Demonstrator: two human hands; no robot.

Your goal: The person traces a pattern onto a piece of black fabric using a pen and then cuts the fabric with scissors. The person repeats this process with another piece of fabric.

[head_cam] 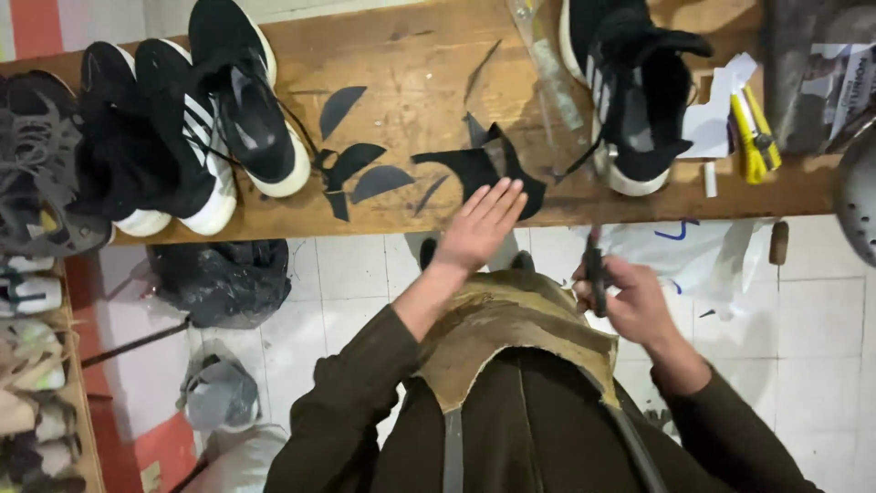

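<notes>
Apron, blk scraps btwn shoes

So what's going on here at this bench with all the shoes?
A person sits at a wooden bench. Their left hand reaches, fingers flat, onto a black cut-out piece at the bench edge. Their right hand grips a dark slim tool, held off the bench over a worn tan pad on the lap. More black offcuts lie nearby, with black and white sneakers at either side.
</notes>
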